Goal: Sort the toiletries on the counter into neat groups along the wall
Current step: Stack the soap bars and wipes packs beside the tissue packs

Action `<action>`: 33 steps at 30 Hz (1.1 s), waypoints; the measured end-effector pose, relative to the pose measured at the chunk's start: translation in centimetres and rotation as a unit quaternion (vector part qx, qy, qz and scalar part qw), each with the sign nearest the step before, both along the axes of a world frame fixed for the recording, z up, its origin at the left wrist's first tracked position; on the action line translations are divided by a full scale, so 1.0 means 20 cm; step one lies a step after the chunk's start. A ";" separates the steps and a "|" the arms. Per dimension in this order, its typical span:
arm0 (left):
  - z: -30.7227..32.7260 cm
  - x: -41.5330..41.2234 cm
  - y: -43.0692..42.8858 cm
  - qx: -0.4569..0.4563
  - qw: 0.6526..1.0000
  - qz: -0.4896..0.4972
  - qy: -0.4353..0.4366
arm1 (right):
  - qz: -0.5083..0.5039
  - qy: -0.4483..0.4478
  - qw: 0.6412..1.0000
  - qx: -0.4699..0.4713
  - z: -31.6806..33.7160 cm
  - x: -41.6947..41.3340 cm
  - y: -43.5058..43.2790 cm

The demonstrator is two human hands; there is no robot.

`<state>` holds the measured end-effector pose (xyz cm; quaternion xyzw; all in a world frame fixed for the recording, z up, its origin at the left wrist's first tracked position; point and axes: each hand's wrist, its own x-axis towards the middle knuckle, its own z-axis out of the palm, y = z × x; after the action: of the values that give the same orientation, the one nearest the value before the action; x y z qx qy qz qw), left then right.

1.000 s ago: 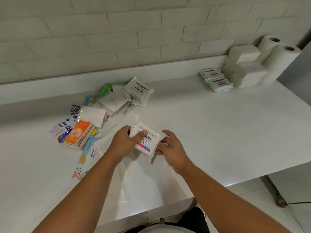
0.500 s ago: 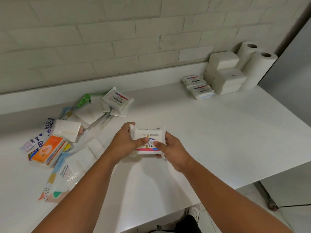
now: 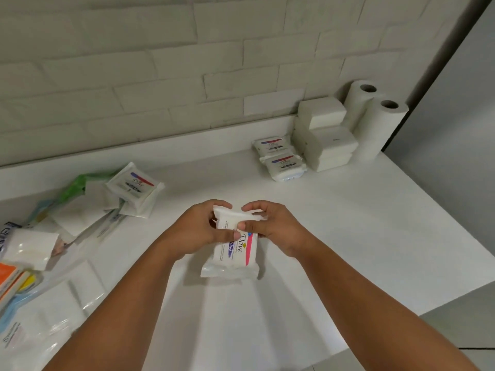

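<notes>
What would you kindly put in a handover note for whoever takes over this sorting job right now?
Left hand: grips the held Dove pack near its top.
Right hand: pinches the same pack's top end.
Done: two Dove packs lie together by the wall, beside stacked white boxes and two upright paper rolls in the right corner.
Left: the held pack likely joins those two. The mixed pile on the counter, with another Dove pack on it, is unsorted.

"Dove" on white soap pack (image 3: 233, 261), "Red" on its purple stripe (image 3: 231, 247)
</notes>
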<state>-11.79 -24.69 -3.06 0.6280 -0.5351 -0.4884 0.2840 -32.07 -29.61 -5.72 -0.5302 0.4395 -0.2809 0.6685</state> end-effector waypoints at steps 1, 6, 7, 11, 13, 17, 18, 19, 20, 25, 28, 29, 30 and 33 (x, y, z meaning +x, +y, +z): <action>0.00 -0.04 -0.04 0.010 1.000 0.009 0.018 | -0.009 -0.001 1.000 0.006 0.00 -0.04 -0.05; 0.01 -0.19 -0.20 0.006 0.993 0.085 0.087 | -0.044 -0.045 0.997 0.039 -0.04 -0.19 -0.23; 0.00 -0.23 -0.25 -0.002 0.988 0.118 0.103 | -0.051 -0.047 0.996 0.047 -0.05 -0.23 -0.26; -0.05 -0.35 -0.41 -0.025 0.953 0.234 0.191 | -0.047 -0.072 0.994 0.073 -0.09 -0.35 -0.35; -0.06 -0.41 -0.47 -0.030 0.939 0.261 0.220 | -0.049 -0.103 0.990 0.080 -0.08 -0.37 -0.40; -0.10 -0.53 -0.62 -0.038 0.924 0.286 0.250 | -0.113 -0.105 0.986 0.061 -0.07 -0.38 -0.59; -0.10 -0.55 -0.65 -0.042 0.923 0.294 0.246 | -0.129 -0.086 0.987 0.044 -0.06 -0.37 -0.64; -0.11 -0.56 -0.69 -0.046 0.924 0.301 0.233 | -0.143 -0.062 0.987 0.023 -0.05 -0.37 -0.70; -0.11 -0.57 -0.73 -0.050 0.925 0.308 0.217 | -0.155 -0.040 0.987 0.000 -0.04 -0.36 -0.76; -0.14 -0.54 -0.99 -0.063 0.938 0.319 0.116 | -0.157 0.083 0.978 -0.108 0.01 -0.36 -1.04; -0.14 -0.53 -1.15 -0.066 0.944 0.313 0.086 | -0.126 0.162 0.969 -0.135 0.00 -0.32 -1.17; -0.15 -0.52 -1.20 -0.065 0.945 0.311 0.075 | -0.114 0.197 0.963 -0.144 0.00 -0.31 -1.21; -0.15 -0.52 -1.24 -0.064 0.946 0.310 0.068 | -0.106 0.224 0.956 -0.154 0.00 -0.30 -1.23; -0.19 -0.52 -1.33 -0.052 0.946 0.310 0.076 | -0.116 0.241 0.948 -0.174 0.00 -0.29 -1.26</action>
<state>-22.11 -51.34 -6.86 0.7082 -0.3161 -0.3938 0.4934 -37.89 -54.90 -5.81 -0.6353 0.5901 -0.2929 0.4030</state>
